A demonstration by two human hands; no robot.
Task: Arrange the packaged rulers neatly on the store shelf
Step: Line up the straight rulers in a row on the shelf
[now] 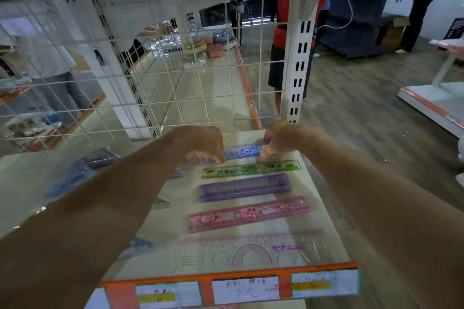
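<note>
left hand (203,144) is pinching the left end of the blue ruler (242,152) | right hand (281,142) is pinching its right end | blue ruler is being held crosswise at the back of the shelf (305,188), just behind the green ruler (251,169), purple ruler (244,188) and pink ruler (248,214)

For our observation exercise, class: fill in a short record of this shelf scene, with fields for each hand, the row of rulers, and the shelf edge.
left hand: pinches left end of blue ruler
right hand: pinches its right end
row, back to front: blue ruler, green ruler, purple ruler, pink ruler, stencil ruler
left of row: blue and purple packages, blurred
shelf edge: orange strip with price labels
</note>
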